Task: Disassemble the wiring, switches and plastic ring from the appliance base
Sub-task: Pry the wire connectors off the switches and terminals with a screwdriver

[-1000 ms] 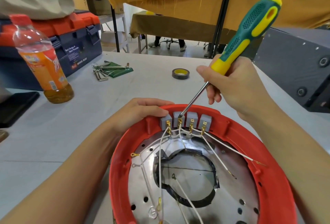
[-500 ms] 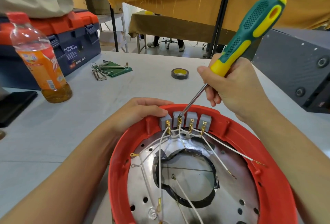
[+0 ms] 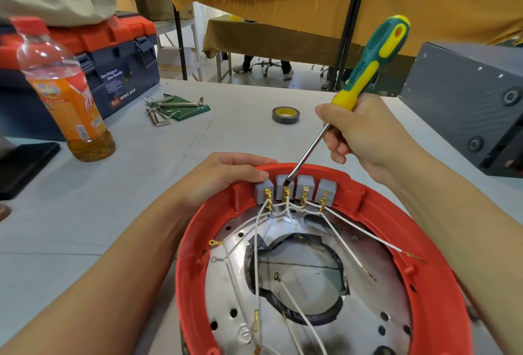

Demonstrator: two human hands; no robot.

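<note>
The red plastic ring [image 3: 441, 255] lies on the surface [image 3: 198, 151] at 6 o'clock, with four grey switches [image 3: 294, 189] in a row at its 12 o'clock rim. The left hand [image 3: 223, 176] rests curled over the rim beside the leftmost switch, steadying it. The right hand [image 3: 365, 134] grips one screwdriver [image 3: 365, 71], its tip on the second switch. The switches look small and rigid, best levered at their edges; the thin white wires [image 3: 256, 253] seem limp and fragile at the brass terminals.
</note>
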